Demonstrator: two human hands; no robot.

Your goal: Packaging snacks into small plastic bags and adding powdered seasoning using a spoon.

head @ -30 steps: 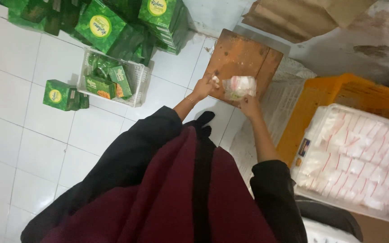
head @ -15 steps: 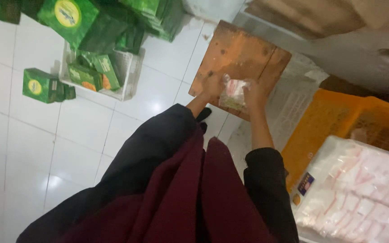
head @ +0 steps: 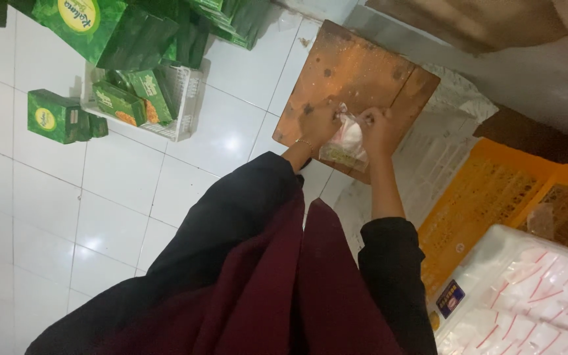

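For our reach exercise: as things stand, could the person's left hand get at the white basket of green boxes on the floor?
Probably yes: the left hand is at the small clear bag, and only bare floor tile lies between it and the white basket.

A small packing or stockroom area is indicated. White floor tiles (head: 119, 190) are seen, with stacked green cartons (head: 126, 26) at eleven o'clock, a white basket (head: 182, 98) of the same goods below them, an orange crate (head: 494, 190) at three o'clock, and bundled sachets in clear wrap (head: 527, 296) at four o'clock.
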